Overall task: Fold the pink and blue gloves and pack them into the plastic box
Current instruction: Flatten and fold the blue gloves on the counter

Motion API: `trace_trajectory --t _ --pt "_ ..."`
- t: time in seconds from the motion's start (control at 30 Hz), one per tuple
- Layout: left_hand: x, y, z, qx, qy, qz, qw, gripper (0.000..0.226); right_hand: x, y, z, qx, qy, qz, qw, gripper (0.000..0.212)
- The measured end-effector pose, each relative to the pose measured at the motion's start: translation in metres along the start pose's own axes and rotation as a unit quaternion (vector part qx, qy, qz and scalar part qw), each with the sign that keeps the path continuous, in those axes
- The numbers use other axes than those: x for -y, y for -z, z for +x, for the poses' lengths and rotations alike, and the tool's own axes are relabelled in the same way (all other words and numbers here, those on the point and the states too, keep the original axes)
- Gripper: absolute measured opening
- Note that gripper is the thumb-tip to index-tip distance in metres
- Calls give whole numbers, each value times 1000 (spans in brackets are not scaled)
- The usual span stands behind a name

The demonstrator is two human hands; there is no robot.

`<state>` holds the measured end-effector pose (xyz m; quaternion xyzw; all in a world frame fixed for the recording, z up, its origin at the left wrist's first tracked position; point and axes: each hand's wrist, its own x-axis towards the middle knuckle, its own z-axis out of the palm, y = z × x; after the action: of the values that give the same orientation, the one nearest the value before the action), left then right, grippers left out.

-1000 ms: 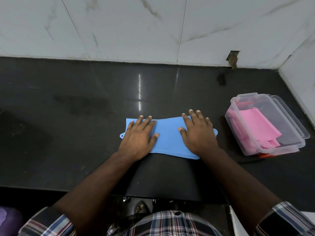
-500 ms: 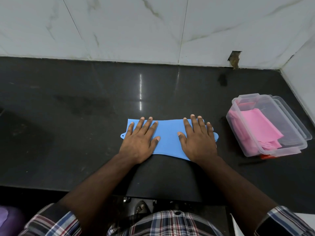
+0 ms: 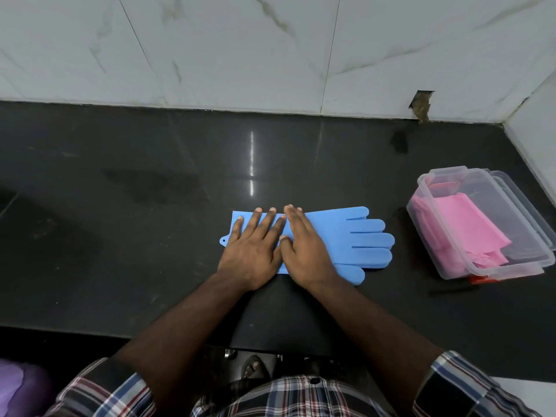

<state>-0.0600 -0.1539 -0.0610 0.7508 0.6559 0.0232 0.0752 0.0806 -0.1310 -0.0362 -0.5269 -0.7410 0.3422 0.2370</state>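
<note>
A blue glove (image 3: 358,242) lies flat on the black counter (image 3: 135,236), cuff to the left, fingers pointing right toward the box. My left hand (image 3: 255,251) presses flat on the cuff end. My right hand (image 3: 307,251) lies flat beside it on the glove's palm area, the two thumbs touching. Neither hand grips anything. At the right, the clear plastic box (image 3: 427,224) stands without a lid on top and holds a folded pink glove (image 3: 469,233).
A white marble wall (image 3: 270,49) runs behind the counter and turns the corner at the right. A clear lid (image 3: 532,212) sits under or behind the box. A red object (image 3: 481,279) peeks from under the box's front. The counter's front edge is close to my body.
My right hand has slid left along the blue glove until it meets my left hand, uncovering the glove's fingers. The left hand has stayed on the cuff.
</note>
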Motion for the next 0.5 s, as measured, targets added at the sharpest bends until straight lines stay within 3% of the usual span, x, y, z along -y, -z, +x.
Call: trace_trajectory --t 0.23,0.4,0.5 --pt "15 9 4 -16 14 -88 996 59 -6 1 0 -32 -9 20 999 55" --pt "50 23 8 -64 87 -89 990 57 -7 3 -2 -42 -23 57 997 53" --pt "63 33 14 -44 125 -89 987 46 -5 2 2 -66 -62 124 988 52"
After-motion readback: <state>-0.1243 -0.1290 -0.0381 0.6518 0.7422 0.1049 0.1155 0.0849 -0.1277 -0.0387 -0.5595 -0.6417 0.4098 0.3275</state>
